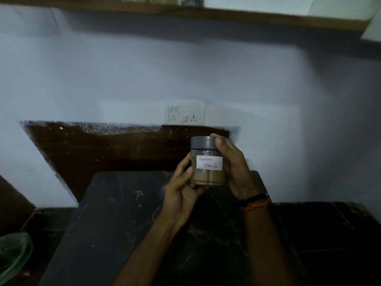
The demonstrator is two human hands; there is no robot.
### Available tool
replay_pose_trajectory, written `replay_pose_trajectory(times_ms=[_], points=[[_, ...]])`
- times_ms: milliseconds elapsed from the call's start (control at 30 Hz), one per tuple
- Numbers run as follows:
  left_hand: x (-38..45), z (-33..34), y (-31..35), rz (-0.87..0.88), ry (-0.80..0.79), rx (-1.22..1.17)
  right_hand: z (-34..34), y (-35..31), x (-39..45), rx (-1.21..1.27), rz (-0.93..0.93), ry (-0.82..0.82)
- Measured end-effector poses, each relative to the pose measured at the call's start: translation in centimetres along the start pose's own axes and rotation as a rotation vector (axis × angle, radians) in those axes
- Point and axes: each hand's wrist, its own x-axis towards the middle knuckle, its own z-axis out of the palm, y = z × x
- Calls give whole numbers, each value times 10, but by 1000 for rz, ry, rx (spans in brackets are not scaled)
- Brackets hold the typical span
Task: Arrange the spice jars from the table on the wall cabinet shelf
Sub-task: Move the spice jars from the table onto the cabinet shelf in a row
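A clear spice jar (208, 162) with a grey lid and a white label reading "Garam Masala" is held upright in the air above the dark table (123, 213). It holds brown powder in its lower part. My left hand (183, 188) grips the jar's lower left side and base. My right hand (233, 166) grips its right side, thumb up at the lid. The wooden wall shelf (226, 14) runs along the top of the view, with the blurred bottoms of several jars (189, 0) on it.
A white switch and socket plate (185, 112) is on the wall behind the jar. A green glass bowl (12, 254) sits at the lower left. A dark brown patch of wall lies behind the table. A white cabinet corner (371, 32) shows at the upper right.
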Motion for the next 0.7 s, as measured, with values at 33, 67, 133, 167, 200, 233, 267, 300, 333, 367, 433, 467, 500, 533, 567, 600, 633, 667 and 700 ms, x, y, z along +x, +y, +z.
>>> replay_pose_trajectory(times_ms=[33, 67, 133, 167, 200, 233, 267, 300, 333, 367, 433, 467, 500, 533, 567, 600, 633, 667, 700], points=[[8, 6, 7, 19, -23, -9, 3, -12, 5, 3, -27, -8], [15, 14, 17, 42, -41, -9, 7, -26, 11, 9, -60, -12], [32, 31, 35, 91, -84, -15, 15, -56, 20, 30, -138, -26], [37, 36, 41, 101, -108, -24, 18, -66, 22, 39, -166, -34], [47, 49, 54, 131, -125, -26, 23, -85, 28, 34, -215, -46], [51, 54, 60, 132, -141, -43, 27, -94, 29, 29, -237, -55], [57, 65, 71, 148, -160, -45, 31, -109, 33, 18, -271, -60], [63, 73, 80, 166, -180, -46, 33, -122, 37, -1, -305, -56], [68, 82, 89, 184, -184, -38, 37, -134, 41, -15, -331, -52], [73, 89, 97, 199, -188, -35, 39, -145, 45, -29, -354, -48], [83, 105, 116, 235, -187, -25, 45, -170, 51, -48, -405, -63], [89, 114, 126, 252, -188, -16, 48, -182, 54, -56, -428, -72], [93, 121, 134, 266, -194, -8, 51, -193, 56, -69, -445, -80], [96, 127, 141, 276, -200, -4, 53, -202, 58, -83, -461, -86], [100, 133, 149, 288, -211, 2, 55, -211, 60, -100, -480, -89], [103, 138, 155, 298, -218, 3, 57, -219, 62, -112, -495, -94], [106, 142, 160, 306, -223, 5, 59, -226, 64, -129, -508, -92], [108, 146, 163, 312, -230, 4, 60, -231, 66, -148, -517, -88], [110, 149, 167, 316, -240, 6, 61, -236, 68, -167, -525, -85]])
